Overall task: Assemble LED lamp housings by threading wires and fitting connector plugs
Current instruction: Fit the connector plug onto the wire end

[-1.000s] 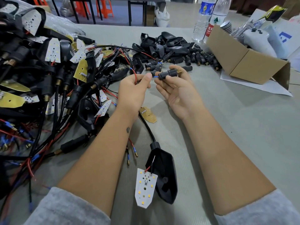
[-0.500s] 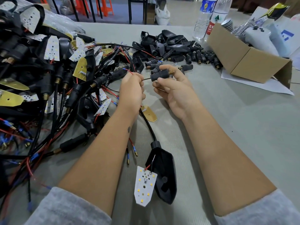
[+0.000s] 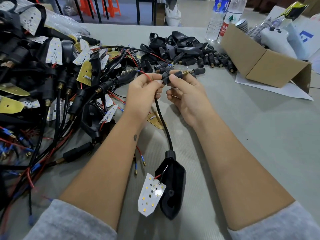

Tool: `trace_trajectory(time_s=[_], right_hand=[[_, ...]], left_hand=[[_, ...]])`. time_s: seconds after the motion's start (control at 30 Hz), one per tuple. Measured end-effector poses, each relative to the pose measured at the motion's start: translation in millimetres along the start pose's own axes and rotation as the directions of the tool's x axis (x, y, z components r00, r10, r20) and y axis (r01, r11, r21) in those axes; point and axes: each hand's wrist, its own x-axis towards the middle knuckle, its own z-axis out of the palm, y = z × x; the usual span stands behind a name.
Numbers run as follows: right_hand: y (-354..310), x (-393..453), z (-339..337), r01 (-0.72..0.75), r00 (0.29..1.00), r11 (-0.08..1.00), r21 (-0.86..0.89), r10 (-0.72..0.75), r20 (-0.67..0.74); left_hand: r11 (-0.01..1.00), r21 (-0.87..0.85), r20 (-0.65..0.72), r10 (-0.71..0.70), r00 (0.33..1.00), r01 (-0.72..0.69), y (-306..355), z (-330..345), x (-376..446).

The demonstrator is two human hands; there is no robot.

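Black cable now drawn through; left hand (image 3: 143, 90) pinches thin red wire (image 3: 146, 75); right hand (image 3: 187, 94) grips black brass-tipped connector plug (image 3: 174, 74) at twelve o'clock.

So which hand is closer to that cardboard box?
The right hand. It holds a black connector plug just left of the cardboard box, while the left hand, pinching the red wire, sits farther away.

An assembly workshop: heaps of wired lamp housings (image 3: 52, 80) cover the surface's (image 3: 259, 135) left edge, loose connector plugs (image 3: 214, 59) beside a cardboard box (image 3: 259, 63)
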Motion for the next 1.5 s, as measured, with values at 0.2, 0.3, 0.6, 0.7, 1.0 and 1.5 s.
trace_trajectory(time_s=[0.2, 0.3, 0.6, 0.7, 1.0, 1.5], right_hand=[[-0.3, 1.9, -2.0, -0.004, 0.998, 0.999, 0.051, 0.007, -0.058], [-1.8, 2.4, -1.0, -0.005, 0.997, 0.997, 0.076, 0.011, -0.079], [-3.7, 3.2, -2.3, -0.073, 0.997, 0.993, 0.093, 0.074, -0.003], [-1.9, 4.8, -3.5, -0.066, 0.998, 0.997, 0.048, 0.066, -0.004], [-1.1, 6.4, 1.3, -0.064, 0.996, 0.994, 0.092, 0.069, -0.049], [1.0, 6.3, -5.6, 0.022, 0.987, 0.997, 0.079, -0.009, -0.163]], left_hand=[[1.000, -0.015, 0.022, -0.018, 1.000, 0.019, 1.4, 0.8, -1.9], [0.999, -0.050, 0.012, 0.008, 1.000, -0.008, 1.1, 1.8, -4.3], [0.999, -0.010, -0.019, 0.034, 0.999, -0.034, -0.9, -1.7, -2.9], [1.000, -0.011, -0.001, 0.028, 1.000, -0.028, -1.6, -2.4, -2.5], [0.999, 0.000, 0.035, 0.050, 0.998, -0.050, -5.9, -2.7, -0.5], [0.946, -0.322, -0.054, -0.043, 0.998, 0.023, 3.9, -8.3, 4.2]])
